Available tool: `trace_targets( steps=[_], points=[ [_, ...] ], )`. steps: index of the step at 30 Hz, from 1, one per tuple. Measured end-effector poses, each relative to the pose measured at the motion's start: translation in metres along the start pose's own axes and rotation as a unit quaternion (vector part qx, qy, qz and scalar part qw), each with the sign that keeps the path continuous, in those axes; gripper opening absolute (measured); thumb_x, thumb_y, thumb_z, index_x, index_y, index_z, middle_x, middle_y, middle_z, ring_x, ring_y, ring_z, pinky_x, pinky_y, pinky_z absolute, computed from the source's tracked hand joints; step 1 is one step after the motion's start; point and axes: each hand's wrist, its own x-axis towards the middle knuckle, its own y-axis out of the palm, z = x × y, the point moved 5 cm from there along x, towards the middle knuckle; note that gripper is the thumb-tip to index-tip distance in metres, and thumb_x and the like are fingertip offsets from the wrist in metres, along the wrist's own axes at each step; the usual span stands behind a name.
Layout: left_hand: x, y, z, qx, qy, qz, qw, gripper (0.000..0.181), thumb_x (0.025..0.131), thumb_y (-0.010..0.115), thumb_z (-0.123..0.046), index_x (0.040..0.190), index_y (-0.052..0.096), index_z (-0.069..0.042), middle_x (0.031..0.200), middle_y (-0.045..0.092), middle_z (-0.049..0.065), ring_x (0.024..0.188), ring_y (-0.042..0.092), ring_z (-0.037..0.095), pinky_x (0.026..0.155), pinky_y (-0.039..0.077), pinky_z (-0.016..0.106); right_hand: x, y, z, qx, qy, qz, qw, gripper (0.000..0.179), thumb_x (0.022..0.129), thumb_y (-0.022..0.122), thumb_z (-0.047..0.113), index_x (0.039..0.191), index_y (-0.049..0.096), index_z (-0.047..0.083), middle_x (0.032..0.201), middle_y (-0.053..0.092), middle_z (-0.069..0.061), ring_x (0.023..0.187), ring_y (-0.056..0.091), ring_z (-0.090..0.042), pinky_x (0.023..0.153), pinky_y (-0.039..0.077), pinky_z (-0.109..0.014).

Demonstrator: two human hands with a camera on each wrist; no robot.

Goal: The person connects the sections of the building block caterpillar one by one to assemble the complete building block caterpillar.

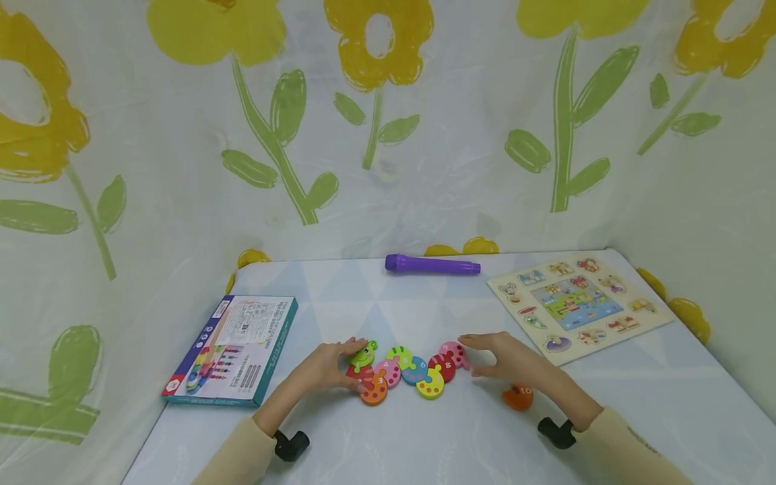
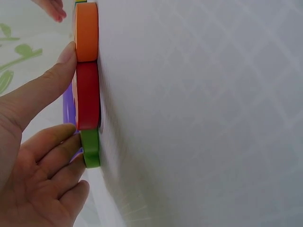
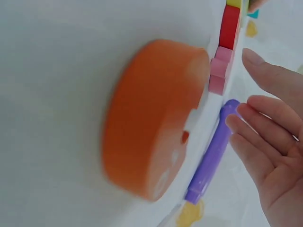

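Observation:
A chain of colourful numbered caterpillar puzzle pieces lies joined on the table, from the green smiling head [image 1: 362,356] to the pink piece [image 1: 453,351] marked 9. My left hand [image 1: 324,367] is at the head end. In the left wrist view its thumb touches the orange piece [image 2: 87,33], and its fairly straight fingers touch the green piece [image 2: 91,147]; the red piece [image 2: 88,94] lies between them. My right hand [image 1: 509,357] hovers with relaxed fingers just beyond the pink end and holds nothing. A loose orange piece [image 1: 517,397] marked 10 lies below that hand.
At the left lies a flat box [image 1: 236,350] with printed pictures. A purple microphone-shaped toy [image 1: 433,265] is near the back edge. A wooden picture-puzzle board [image 1: 515,314] lies at the right. Floral cloth [image 1: 461,148] hangs around the table [image 1: 388,451].

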Motion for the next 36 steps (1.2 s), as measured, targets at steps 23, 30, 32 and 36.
trace_targets(
  steps=[23,30,32,36],
  points=[
    [0.000,0.000,0.002,0.003,-0.002,-0.005,1.0000,0.082,0.068,0.087,-0.033,0.140,0.052,-0.015,0.145,0.046,0.010,0.137,0.036,0.031,0.106,0.036,0.053,-0.049,-0.004,-0.013,0.024,0.038,-0.027,0.9986,0.054,0.082,0.077,0.019,0.130,0.059,0.001,0.131,0.059,-0.015,0.122,0.053,-0.035,0.095,0.047,-0.047],
    [0.000,0.000,0.002,0.006,-0.001,-0.006,1.0000,0.083,0.068,0.087,-0.034,0.140,0.052,-0.015,0.145,0.046,0.010,0.137,0.036,0.031,0.106,0.036,0.052,-0.065,-0.003,-0.017,0.008,0.037,-0.029,0.9989,0.055,0.082,0.077,0.030,0.126,0.063,0.001,0.125,0.063,-0.012,0.116,0.059,-0.031,0.092,0.050,-0.045],
    [0.000,0.000,0.002,0.004,-0.004,-0.005,1.0000,0.082,0.068,0.087,-0.034,0.140,0.052,-0.015,0.145,0.046,0.010,0.137,0.036,0.031,0.106,0.036,0.052,-0.069,-0.003,-0.018,0.006,0.041,-0.028,0.9988,0.057,0.081,0.077,0.033,0.126,0.063,0.001,0.125,0.064,-0.012,0.117,0.058,-0.032,0.093,0.049,-0.045],
    [0.000,0.000,0.001,0.000,-0.005,-0.004,1.0000,0.082,0.068,0.087,-0.034,0.140,0.052,-0.015,0.146,0.045,0.011,0.137,0.036,0.031,0.106,0.036,0.052,-0.074,-0.002,-0.019,0.007,0.056,-0.014,0.9983,0.059,0.079,0.079,0.035,0.126,0.063,0.002,0.123,0.065,-0.009,0.116,0.058,-0.032,0.093,0.050,-0.045]
  ],
)
